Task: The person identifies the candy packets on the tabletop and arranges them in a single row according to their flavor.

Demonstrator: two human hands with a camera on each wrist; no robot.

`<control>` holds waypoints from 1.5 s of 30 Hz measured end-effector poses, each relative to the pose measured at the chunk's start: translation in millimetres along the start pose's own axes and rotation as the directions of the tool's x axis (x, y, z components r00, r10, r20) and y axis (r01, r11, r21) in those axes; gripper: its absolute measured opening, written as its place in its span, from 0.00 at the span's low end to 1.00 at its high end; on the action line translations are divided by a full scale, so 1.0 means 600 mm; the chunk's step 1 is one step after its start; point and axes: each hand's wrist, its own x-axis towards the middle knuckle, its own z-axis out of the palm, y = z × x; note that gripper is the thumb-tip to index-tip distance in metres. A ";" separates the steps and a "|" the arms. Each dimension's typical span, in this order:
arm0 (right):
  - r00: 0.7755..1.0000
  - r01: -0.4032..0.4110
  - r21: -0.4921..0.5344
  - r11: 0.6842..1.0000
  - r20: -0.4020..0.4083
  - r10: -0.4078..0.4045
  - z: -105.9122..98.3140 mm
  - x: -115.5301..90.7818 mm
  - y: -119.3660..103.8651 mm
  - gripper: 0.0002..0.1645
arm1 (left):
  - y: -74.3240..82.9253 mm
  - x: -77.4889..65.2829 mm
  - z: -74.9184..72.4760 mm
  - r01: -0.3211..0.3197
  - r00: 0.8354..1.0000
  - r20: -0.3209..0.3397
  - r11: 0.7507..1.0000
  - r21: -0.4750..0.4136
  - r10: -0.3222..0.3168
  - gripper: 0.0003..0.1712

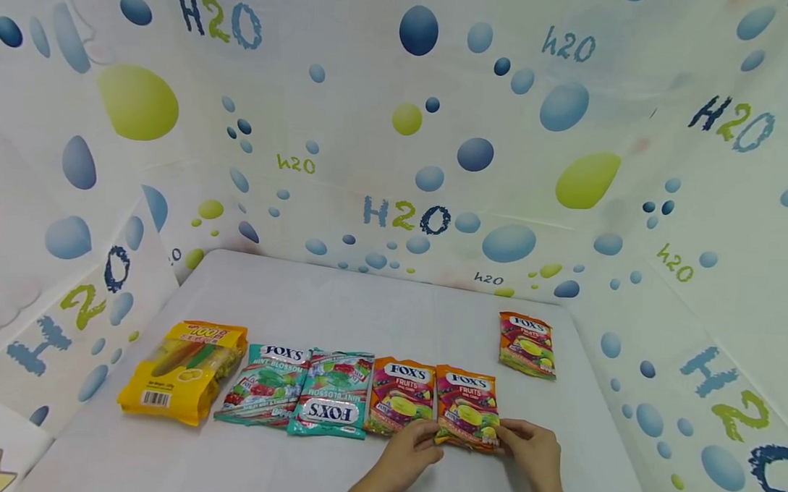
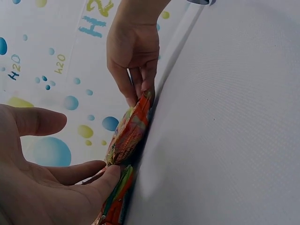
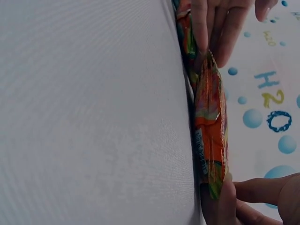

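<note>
In the head view, an orange and purple Fox's Fruits candy bag [image 1: 468,406] lies face up between both hands. My left hand [image 1: 405,456] has its fingertips at the bag's lower left corner. In the left wrist view those fingers [image 2: 93,180] are fairly straight, the thumb held away from the bag. My right hand [image 1: 535,454] pinches the lower right corner; the right wrist view shows its thumb [image 3: 228,192] against the end of the bag. A second Fruits candy bag [image 1: 400,398] lies directly left, its edge close to the first.
Further left in the row are two teal Fox's mint candy bags [image 1: 268,386] [image 1: 332,396], one upside down, and a large yellow bag [image 1: 184,372]. Another Fruits bag [image 1: 527,345] lies apart at the back right. White table [image 1: 366,303] meets patterned curtains [image 1: 346,114] behind.
</note>
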 end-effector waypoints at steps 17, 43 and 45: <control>1.000 0.009 -0.020 1.000 0.024 -0.009 -0.014 0.009 -0.003 0.12 | 0.004 -0.001 -0.005 0.026 1.000 0.009 1.000 -0.015 -0.026 0.28; 0.998 0.055 -0.013 0.998 0.009 -0.054 -0.030 0.035 -0.022 0.14 | 0.046 0.014 -0.012 -0.054 0.998 -0.031 0.993 0.103 0.057 0.30; 0.998 0.060 -0.006 0.998 0.015 -0.059 -0.034 0.038 -0.024 0.15 | 0.049 0.017 -0.011 -0.062 0.997 -0.032 0.991 0.115 0.066 0.31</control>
